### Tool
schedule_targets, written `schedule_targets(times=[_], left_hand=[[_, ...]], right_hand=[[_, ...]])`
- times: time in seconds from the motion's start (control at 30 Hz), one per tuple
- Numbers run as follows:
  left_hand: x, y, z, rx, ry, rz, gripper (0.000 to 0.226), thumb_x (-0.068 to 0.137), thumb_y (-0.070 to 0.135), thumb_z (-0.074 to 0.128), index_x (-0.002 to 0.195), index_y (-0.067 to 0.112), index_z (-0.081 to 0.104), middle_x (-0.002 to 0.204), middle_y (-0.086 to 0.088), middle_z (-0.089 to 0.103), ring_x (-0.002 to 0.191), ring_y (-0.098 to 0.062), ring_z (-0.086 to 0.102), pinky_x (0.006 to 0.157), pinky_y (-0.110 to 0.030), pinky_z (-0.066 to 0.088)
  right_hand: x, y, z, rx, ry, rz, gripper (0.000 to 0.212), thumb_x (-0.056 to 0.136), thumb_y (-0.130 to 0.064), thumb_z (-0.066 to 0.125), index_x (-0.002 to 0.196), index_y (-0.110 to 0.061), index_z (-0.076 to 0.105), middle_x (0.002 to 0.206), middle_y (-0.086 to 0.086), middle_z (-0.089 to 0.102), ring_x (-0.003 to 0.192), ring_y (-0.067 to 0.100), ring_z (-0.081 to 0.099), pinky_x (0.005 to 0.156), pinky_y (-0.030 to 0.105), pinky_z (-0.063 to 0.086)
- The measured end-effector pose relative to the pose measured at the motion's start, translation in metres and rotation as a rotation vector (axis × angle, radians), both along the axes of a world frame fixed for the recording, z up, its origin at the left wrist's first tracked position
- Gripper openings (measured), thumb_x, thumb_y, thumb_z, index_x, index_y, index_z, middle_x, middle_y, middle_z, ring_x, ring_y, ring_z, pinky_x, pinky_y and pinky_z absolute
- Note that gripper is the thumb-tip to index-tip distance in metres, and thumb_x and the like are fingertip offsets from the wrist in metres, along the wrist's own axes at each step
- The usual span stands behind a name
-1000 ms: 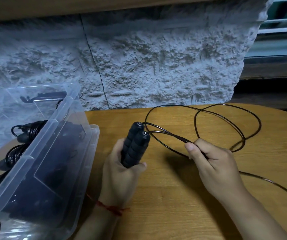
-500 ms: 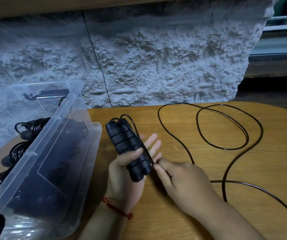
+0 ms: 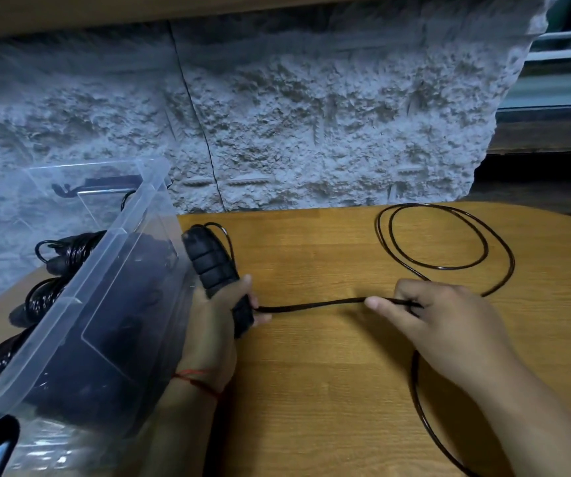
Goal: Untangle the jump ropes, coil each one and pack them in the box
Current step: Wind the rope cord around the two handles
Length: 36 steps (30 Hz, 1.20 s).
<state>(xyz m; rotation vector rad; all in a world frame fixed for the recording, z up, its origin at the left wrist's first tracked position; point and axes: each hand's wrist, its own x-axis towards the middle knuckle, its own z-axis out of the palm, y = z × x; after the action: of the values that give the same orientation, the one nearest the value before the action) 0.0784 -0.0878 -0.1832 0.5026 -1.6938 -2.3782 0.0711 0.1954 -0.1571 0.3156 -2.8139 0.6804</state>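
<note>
Black, thin and springy, the jump rope cord (image 3: 311, 304) runs taut between both hands over the wooden surface (image 3: 311, 390), its slack looped beyond. The left hand (image 3: 215, 325) wraps both foam handles (image 3: 213, 266), a sure hold beside the clear box (image 3: 105, 241). The right hand (image 3: 449, 325) pinches the cord, which looks light and slick and will likely spring open unless wound tight.

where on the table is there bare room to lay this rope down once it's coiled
The table is bare beyond the taut cord, between the handles and the cord loops, up to the stone wall. Another bare patch lies nearer, between the left hand and right hand. Crowded: the box on the left, loops far right.
</note>
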Motion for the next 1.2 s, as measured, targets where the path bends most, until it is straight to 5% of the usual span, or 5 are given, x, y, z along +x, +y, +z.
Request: schedule_targets(times=[0.2,0.43,0.7,0.9,1.2], left_hand=[[0.007,0.02,0.014,-0.484,-0.064,-0.156,0.042,0.09,0.054,0.071,0.113,0.024,0.053,0.083,-0.008,0.061,0.059,-0.015,0.056,0.046,-0.026,0.048],[0.019,0.037,0.024,-0.856,-0.072,-0.33,0.086,0.063,0.064,0.091,0.131,0.046,0.043,0.11,0.02,0.065,0.096,0.014,0.06,0.073,-0.002,0.044],[0.036,0.065,0.025,-1.149,0.087,-0.401,0.032,0.095,0.062,0.046,0.127,0.057,0.049,0.096,0.023,0.072,0.085,-0.001,0.069,0.075,-0.036,0.06],[0.039,0.078,0.017,-1.328,0.3,-0.486,0.021,0.09,0.044,0.036,0.084,0.031,0.052,0.078,0.01,0.062,0.071,-0.011,0.058,0.057,-0.029,0.039],[0.044,0.067,0.011,-1.072,0.591,-0.592,0.05,0.093,0.015,0.05,0.142,0.022,0.049,0.074,0.007,0.06,0.059,-0.014,0.057,0.053,-0.037,0.044]], right_hand=[[0.004,-0.006,-0.005,-0.136,0.37,0.042,0.039,0.101,-0.058,0.062,0.08,-0.027,0.07,0.068,-0.011,0.059,0.061,0.012,0.058,0.048,0.035,0.046],[0.014,-0.031,0.0,-0.219,0.539,0.165,0.034,0.102,-0.044,0.069,0.084,-0.017,0.077,0.07,-0.01,0.06,0.06,0.008,0.051,0.048,0.035,0.043],[0.03,-0.043,0.014,-0.236,0.57,0.438,0.031,0.101,-0.036,0.074,0.082,-0.012,0.078,0.075,-0.003,0.066,0.067,0.013,0.062,0.058,0.033,0.05],[0.013,-0.015,0.02,-0.471,0.235,0.337,0.025,0.082,-0.042,0.09,0.073,-0.022,0.078,0.069,-0.011,0.067,0.064,0.012,0.063,0.057,0.026,0.046],[-0.008,0.01,-0.004,-0.851,-0.546,0.505,0.037,0.088,-0.047,0.079,0.081,-0.012,0.07,0.065,0.008,0.053,0.057,0.019,0.047,0.054,0.026,0.042]])
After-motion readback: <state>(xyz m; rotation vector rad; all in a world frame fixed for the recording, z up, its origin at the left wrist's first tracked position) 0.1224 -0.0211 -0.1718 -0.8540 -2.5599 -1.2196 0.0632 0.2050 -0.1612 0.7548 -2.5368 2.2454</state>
